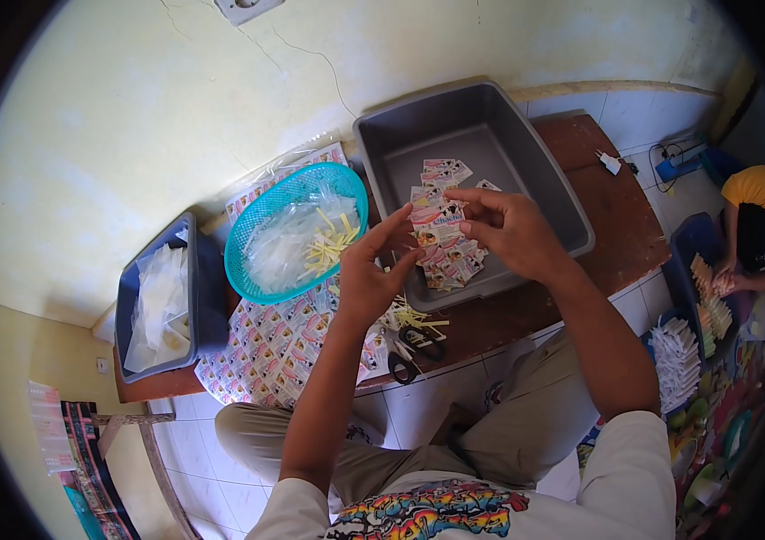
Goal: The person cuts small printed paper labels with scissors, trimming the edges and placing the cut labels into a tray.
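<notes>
Above the near part of a grey plastic tub (562,193), a small printed paper label (436,225) is stretched between my two hands. My left hand (373,270) has its thumb and fingers curved at the label's left side. My right hand (522,234) grips the right side with thumb and forefinger. Under them, several loose labels (450,270) of the same print lie in the tub. Close to my left wrist is a teal mesh basket (237,261) with clear plastic bags (279,252) and yellow strips (333,243).
Black-handled scissors (409,351) and more strips (414,319) lie at the table's front edge. Uncut printed sheets (261,355) cover the table's left part. A dark blue bin (207,306) holds plastic bags. At the right, another person (756,225) works over containers on the floor.
</notes>
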`<act>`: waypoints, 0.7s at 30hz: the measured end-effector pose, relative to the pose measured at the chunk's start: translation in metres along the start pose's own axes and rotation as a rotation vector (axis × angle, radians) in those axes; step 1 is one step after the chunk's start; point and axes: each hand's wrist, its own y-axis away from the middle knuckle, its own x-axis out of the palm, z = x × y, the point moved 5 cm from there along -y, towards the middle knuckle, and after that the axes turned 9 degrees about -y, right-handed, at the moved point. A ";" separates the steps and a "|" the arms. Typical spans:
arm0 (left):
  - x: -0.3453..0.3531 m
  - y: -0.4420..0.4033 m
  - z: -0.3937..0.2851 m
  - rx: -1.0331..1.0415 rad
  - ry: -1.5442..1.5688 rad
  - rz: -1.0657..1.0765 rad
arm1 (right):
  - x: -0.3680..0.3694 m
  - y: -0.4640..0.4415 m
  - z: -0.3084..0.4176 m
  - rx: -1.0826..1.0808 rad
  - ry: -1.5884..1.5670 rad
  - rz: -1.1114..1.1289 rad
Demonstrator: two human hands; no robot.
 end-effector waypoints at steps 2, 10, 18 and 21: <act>0.001 0.000 -0.001 0.002 -0.005 0.001 | -0.001 0.000 0.001 0.002 0.037 0.000; 0.007 -0.003 -0.001 -0.014 -0.043 -0.025 | -0.004 0.002 -0.004 -0.019 0.066 -0.010; 0.010 -0.006 -0.011 0.121 -0.365 -0.119 | -0.004 0.006 0.002 -0.037 0.237 -0.055; 0.011 -0.006 -0.010 0.148 -0.366 -0.115 | -0.005 0.007 0.003 -0.107 0.344 -0.074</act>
